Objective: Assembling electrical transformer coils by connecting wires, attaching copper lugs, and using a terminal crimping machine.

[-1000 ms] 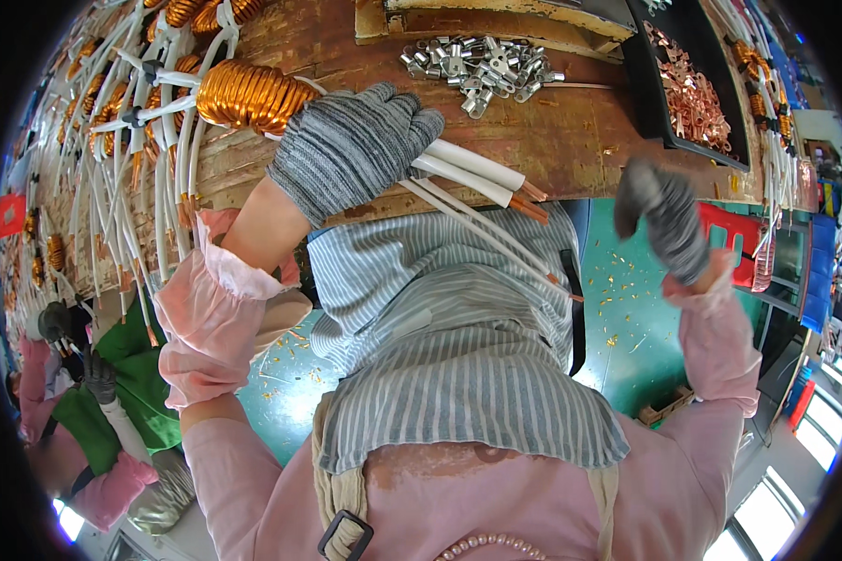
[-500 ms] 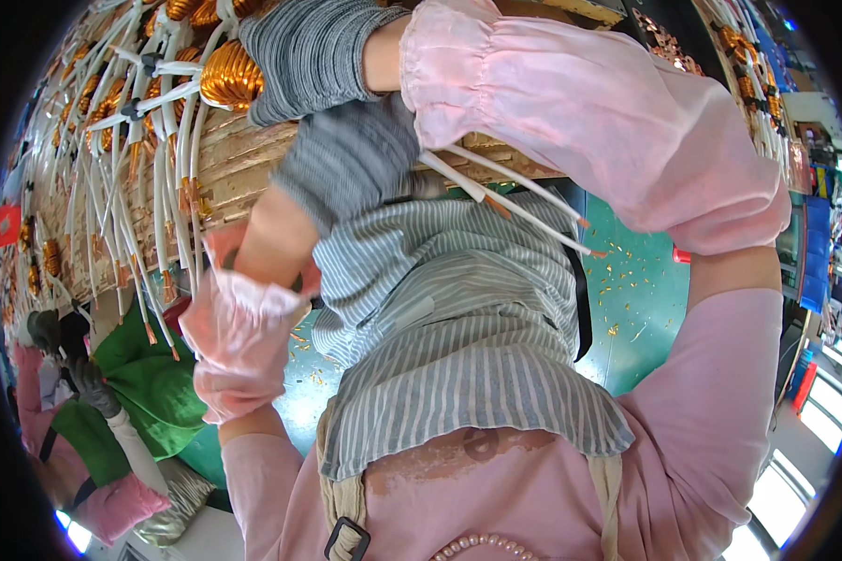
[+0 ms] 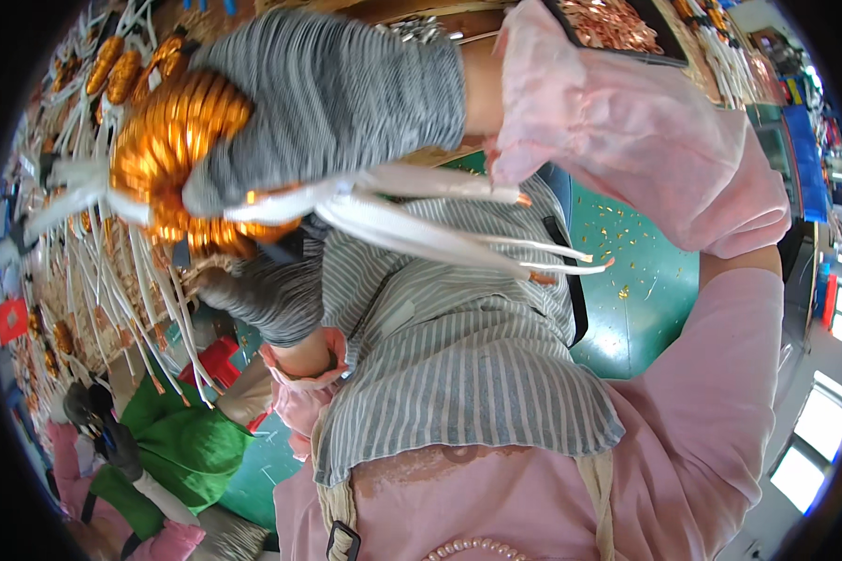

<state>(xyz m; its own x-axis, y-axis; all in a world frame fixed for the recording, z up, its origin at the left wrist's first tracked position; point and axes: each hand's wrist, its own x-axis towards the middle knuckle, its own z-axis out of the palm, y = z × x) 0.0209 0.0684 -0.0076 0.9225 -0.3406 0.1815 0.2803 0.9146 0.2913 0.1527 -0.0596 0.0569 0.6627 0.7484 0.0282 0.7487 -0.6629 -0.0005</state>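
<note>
A copper-wire ring coil [image 3: 164, 154] is gripped in my right hand [image 3: 332, 89], which wears a grey knitted glove. Thumb and fingers wrap its right side. White sleeved leads [image 3: 412, 224] with bare copper ends trail from the coil to the right, across my striped apron; other white leads stick out at its left, smeared by motion. Below the coil is my left hand [image 3: 269, 301], also in a grey glove, near the bench edge. Its fingers are partly hidden and blurred, so I cannot see whether they hold anything.
More copper coils [image 3: 122, 75] with white leads lie on the wooden bench at left, several leads hanging over its edge. A tray of copper scraps [image 3: 613, 23] stands at the back right. A co-worker in a green apron [image 3: 192, 439] is at lower left. Scraps litter the green floor [image 3: 627, 309].
My right hand has lifted the coil nearer and its leads have swung up across the apron. My left hand has moved down and left, away from beside the right hand.
</note>
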